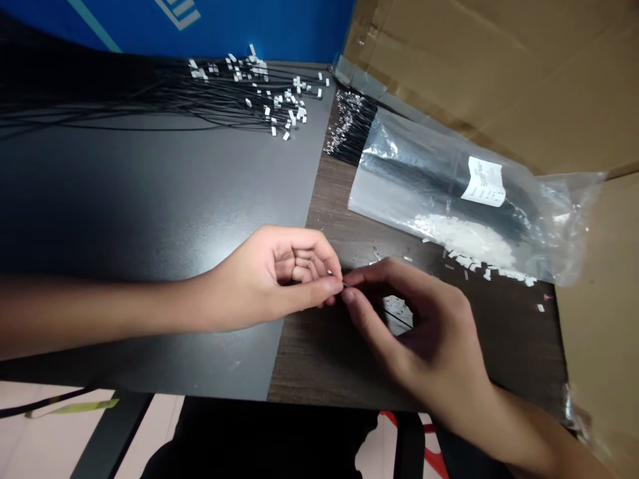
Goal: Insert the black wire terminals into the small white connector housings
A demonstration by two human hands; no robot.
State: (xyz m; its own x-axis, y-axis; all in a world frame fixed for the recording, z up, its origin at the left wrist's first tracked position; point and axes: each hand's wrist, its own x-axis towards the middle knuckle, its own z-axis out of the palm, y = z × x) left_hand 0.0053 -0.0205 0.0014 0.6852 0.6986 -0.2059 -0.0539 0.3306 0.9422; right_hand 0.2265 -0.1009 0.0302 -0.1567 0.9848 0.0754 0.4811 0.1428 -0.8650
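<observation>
In the head view, a thin black wire (pixel 344 285) is being pinched near its tip between the left hand (pixel 259 279) and the right hand (pixel 414 332), each grip clamped on it by thumb and forefinger, with the two hands being held close so that the fine end is steadied. Black wires tipped with white connectors (pixel 259 86) are being kept fanned out on a black mat (pixel 150 199), their ends separated, while a labelled plastic bag (pixel 449 193) and loose white connectors (pixel 464 259) are being kept within reach on the wooden desk (pixel 319 359).
</observation>
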